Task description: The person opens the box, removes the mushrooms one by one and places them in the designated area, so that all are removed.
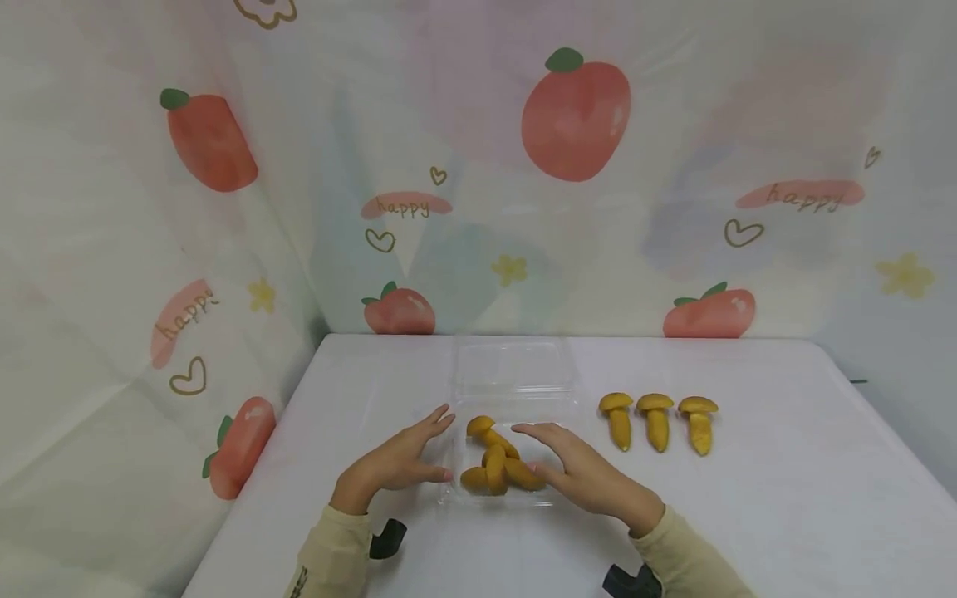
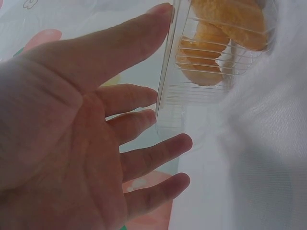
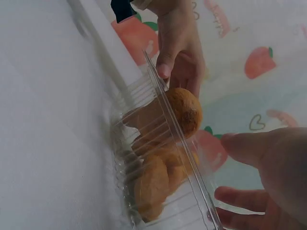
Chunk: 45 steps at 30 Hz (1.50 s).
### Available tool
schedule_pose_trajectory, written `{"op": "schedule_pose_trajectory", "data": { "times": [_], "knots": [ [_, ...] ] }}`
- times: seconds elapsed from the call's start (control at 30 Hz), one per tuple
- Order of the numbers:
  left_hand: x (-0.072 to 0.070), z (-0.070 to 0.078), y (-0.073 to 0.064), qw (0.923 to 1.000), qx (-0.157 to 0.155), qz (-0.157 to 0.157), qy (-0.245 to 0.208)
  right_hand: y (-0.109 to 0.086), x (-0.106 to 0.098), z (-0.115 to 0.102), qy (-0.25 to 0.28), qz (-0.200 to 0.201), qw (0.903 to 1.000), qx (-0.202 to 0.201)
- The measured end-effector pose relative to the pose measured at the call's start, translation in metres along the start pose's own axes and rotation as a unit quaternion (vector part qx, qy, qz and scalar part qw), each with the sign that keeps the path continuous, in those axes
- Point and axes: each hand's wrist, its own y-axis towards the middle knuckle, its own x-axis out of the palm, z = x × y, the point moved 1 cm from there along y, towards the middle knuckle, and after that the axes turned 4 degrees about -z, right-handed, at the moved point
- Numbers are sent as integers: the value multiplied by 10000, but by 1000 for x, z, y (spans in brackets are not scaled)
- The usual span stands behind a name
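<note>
- I see the left hand (image 1: 396,459), fingers wide, beside the box (image 1: 501,502); contact I can't tell.
- Right hand (image 1: 586,473): fingers wide, blocking my view of the box's right side.
- Mushrooms (image 1: 496,471) inside; lid (image 1: 516,365) open, far.
- Three loose mushrooms (image 1: 657,425), right.

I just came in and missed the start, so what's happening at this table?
A person has both hands at an open clear plastic container, the left hand at its left side and the right hand at its right, neither gripping a mushroom. Several yellow-brown mushrooms lie heaped inside, and the lid is folded back. Three more mushrooms lie in a row on the white table, right of the container.
</note>
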Motion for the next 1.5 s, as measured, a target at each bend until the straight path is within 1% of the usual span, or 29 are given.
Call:
{"op": "schedule_pose_trajectory", "data": {
  "times": [0.13,0.23,0.37,0.5,0.7,0.9,1.23,1.5],
  "knots": [
    [0,-2,-1,10000,69,30,-10,6,8,-2,120,-231,9996,-77],
    [1,-3,1,9999,147,16,5,9,15,-1,16,-326,9995,-31],
    [2,-5,2,9999,127,14,41,11,22,1,-120,-320,9994,-38],
    [1,-4,1,9999,86,36,49,13,27,3,-89,-297,9995,-28],
    [1,-2,0,9999,102,32,71,13,26,4,-123,-495,9987,-80],
    [0,0,-1,9999,102,43,36,12,24,4,73,-716,9974,64],
    [0,-3,-1,9999,93,37,-36,13,23,3,208,-754,9969,108],
    [-1,-1,-1,9999,139,46,-49,12,22,3,317,-688,9971,0]
  ]
}}
